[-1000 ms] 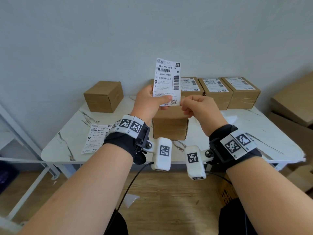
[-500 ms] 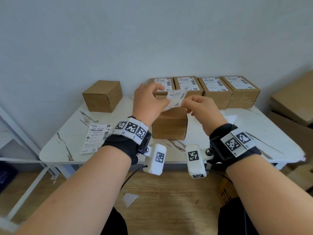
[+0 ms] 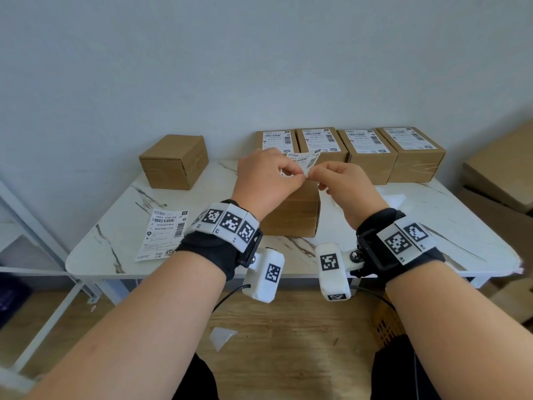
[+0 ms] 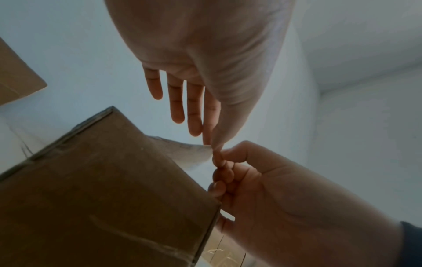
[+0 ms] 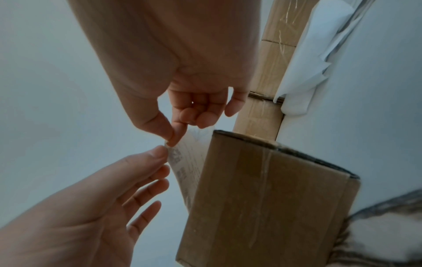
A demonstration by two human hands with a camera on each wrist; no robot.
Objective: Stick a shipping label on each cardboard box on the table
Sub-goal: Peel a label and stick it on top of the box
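The shipping label (image 3: 302,163) is held in the air just above the nearest cardboard box (image 3: 291,212), which stands at the middle of the white marble-patterned table (image 3: 432,226). The left hand (image 3: 264,180) pinches the label's near corner between thumb and forefinger, its other fingers straight. The right hand (image 3: 343,186) pinches the same corner from the 3 o'clock side, remaining fingers curled in.

From the nearest box, at 10 o'clock an unlabelled box (image 3: 174,161) stands apart near the pale wall (image 3: 259,67). From 12 to 2 o'clock, a row of four labelled boxes (image 3: 366,151) stands side by side against the wall. At 9 o'clock a second label (image 3: 164,233) lies flat on the table, partly behind the left wrist. Beyond the table's 3 o'clock edge are larger cardboard cartons (image 3: 501,174). Below is wood-grain floor (image 3: 288,342), with a scrap of white paper (image 3: 222,337) on it.
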